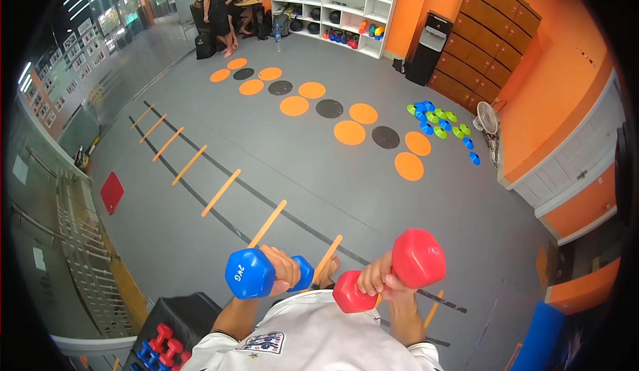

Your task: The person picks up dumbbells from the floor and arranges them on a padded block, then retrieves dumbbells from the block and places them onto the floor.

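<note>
The left hand (283, 266), its fingers clenched round the handle of the blue dumbbell (250, 274), and the right hand (381, 276), its fingers grasping the red dumbbell (417, 258), both lie above the white shirt (286, 334); each grip conceals most of its handle. Left of the shirt, more dumbbells (161, 348) are cut off by the dark lower border.

Bright, mostly sharp fisheye view, edges curved, corners black, glassy glare left.

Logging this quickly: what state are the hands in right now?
Left hand: closed around the blue dumbbell.
Right hand: closed around the red dumbbell.
</note>
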`<state>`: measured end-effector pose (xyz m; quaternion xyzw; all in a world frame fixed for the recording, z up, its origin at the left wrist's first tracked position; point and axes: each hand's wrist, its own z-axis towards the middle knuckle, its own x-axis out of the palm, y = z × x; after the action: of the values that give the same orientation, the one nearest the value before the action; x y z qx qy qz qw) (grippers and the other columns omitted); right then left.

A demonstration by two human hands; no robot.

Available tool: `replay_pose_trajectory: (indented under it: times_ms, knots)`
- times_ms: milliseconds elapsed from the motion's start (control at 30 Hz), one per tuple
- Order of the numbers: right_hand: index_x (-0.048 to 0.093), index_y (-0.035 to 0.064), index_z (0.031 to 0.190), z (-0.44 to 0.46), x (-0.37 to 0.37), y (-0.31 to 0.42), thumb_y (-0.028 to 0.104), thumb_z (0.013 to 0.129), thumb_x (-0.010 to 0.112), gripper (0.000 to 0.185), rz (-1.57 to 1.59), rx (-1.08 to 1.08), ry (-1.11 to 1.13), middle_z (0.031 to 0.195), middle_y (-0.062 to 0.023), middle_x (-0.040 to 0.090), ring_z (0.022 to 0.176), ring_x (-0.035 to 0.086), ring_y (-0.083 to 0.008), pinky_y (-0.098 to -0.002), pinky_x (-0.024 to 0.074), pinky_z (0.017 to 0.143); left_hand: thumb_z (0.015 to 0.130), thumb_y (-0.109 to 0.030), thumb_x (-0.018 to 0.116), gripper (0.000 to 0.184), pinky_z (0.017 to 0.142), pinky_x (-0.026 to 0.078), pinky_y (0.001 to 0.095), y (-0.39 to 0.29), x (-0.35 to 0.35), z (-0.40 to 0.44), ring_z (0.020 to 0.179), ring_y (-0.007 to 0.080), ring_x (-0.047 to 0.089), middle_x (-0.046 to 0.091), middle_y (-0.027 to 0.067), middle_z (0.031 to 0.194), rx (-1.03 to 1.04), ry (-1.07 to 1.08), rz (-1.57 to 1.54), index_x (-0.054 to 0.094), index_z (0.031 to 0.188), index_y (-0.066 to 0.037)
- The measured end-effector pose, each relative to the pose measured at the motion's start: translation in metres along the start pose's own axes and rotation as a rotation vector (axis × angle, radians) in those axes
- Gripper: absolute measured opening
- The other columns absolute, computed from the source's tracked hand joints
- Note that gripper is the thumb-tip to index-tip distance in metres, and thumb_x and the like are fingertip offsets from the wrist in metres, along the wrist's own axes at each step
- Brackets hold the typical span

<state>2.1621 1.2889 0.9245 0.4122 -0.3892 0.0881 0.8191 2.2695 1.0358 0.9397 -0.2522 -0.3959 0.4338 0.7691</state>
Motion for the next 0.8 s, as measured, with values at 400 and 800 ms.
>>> replay_pose_trajectory:
  times_ms: [400, 800]
  knots:
    - [0.058, 0.0026, 0.102, 0.236, -0.201, 0.055, 0.000, 0.086, 0.069, 0.020, -0.302, -0.079, 0.048, 0.083, -0.0144, 0.064, 0.073, 0.064, -0.0281, -0.0440, 0.0544, 0.066, 0.074, 0.006, 0.069, 0.024, 0.051, 0.045, 0.0348, 0.076, -0.199, 0.168, 0.047, 0.0247, 0.052, 0.055, 0.0105, 0.054, 0.047, -0.223, 0.014, 0.053, 0.059, -0.001]
    - [0.059, 0.0026, 0.116, 0.531, -0.334, 0.045, 0.005, 0.083, 0.076, 0.037, -0.026, 0.245, -0.209, 0.099, -0.0169, 0.067, 0.090, 0.067, -0.0306, -0.0426, 0.0576, 0.072, 0.071, 0.007, 0.074, 0.025, 0.050, 0.044, 0.0321, 0.099, -0.474, 0.399, 0.046, 0.0229, 0.054, 0.056, 0.0097, 0.052, 0.036, -0.170, 0.106, 0.056, 0.056, -0.002]
